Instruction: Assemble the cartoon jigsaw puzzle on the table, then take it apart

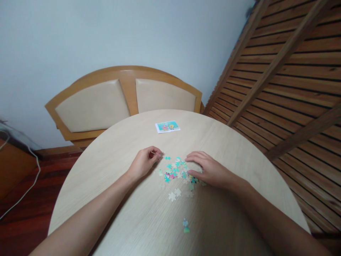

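A loose pile of small jigsaw puzzle pieces (176, 170) in teal, white, pink and yellow lies in the middle of the table. At the pile's upper left, my left hand (146, 160) is closed in a pinch on what looks like a puzzle piece, mostly covered by the fingertips. My right hand (206, 167) rests at the right edge of the pile, thumb and fingers apart, touching or just above the pieces there. Some pieces under its palm are hidden. Two pale pieces (174, 194) sit just below the pile, and two more pieces (185, 225) lie nearer to me.
Beyond the pile, a small picture card (167, 127) with cartoon figures lies on the round wooden table (119, 142). A padded bench back (128, 92) stands behind the table against the wall. Slatted wood panelling (279, 71) is on the right. A white cable (37, 170) hangs at the left.
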Available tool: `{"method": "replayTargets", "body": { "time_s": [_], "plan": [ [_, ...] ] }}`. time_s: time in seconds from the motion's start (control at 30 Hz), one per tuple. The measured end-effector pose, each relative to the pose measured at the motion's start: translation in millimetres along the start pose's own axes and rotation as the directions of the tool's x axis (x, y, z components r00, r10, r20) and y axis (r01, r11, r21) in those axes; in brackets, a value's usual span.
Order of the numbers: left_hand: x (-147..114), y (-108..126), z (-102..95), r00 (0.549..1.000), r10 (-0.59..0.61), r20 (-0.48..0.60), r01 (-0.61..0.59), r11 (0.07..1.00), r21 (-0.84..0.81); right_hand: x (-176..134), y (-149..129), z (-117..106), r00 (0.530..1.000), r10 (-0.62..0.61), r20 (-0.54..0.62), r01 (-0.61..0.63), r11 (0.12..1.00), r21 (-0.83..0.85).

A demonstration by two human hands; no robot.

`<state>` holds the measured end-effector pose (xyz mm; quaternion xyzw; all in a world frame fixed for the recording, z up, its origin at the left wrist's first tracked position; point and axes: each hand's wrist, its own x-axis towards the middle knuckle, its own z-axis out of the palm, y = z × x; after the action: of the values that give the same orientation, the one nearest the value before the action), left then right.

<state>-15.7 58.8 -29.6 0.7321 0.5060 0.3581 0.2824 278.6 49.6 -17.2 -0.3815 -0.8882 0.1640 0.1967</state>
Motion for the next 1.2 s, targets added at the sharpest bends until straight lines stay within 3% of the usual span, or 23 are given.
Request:
{"method": "replayTargets", "body": {
  "time_s": [0.13, 0.23, 0.37, 0.47, 0.7, 0.97, 1.2],
  "plan": [
    [6.3, -13.7, -3.2, 0.998, 0.062, 0.007, -0.062, 0.977, 0.205, -5.0, 12.7, -0.9, 0.967, 0.186, 0.171, -0.181, 0.982, -0.047],
    [2.9, -12.7, 2.2, 0.988, 0.119, 0.099, -0.144, 0.94, 0.31, -2.3, 10.1, -1.4, 0.952, 0.146, 0.27, -0.163, 0.986, 0.042],
    [-9.0, -0.9, 7.4, 0.924, 0.108, 0.366, -0.281, 0.842, 0.46, -7.3, 14.6, -18.0, 0.964, 0.102, 0.246, -0.137, 0.982, 0.128],
    [-17.7, 10.7, 10.4, 0.883, 0.119, 0.454, -0.343, 0.824, 0.45, -17.8, 24.0, -33.5, 0.964, 0.15, 0.219, -0.167, 0.984, 0.062],
    [-30.7, 32.0, 27.4, 0.871, 0.189, 0.453, -0.396, 0.816, 0.421, -14.0, 5.8, -30.2, 0.945, 0.143, 0.294, -0.175, 0.981, 0.086],
    [-39.2, 58.6, 40.7, 0.756, 0.436, 0.488, -0.604, 0.751, 0.265, -10.1, -14.1, -21.7, 0.96, 0.104, 0.261, -0.14, 0.983, 0.122],
    [-36.2, 56.9, 35.4, 0.786, 0.444, 0.429, -0.59, 0.746, 0.309, -6.0, -9.2, -18.7, 0.968, 0.063, 0.242, -0.098, 0.986, 0.132]
  ]
}}
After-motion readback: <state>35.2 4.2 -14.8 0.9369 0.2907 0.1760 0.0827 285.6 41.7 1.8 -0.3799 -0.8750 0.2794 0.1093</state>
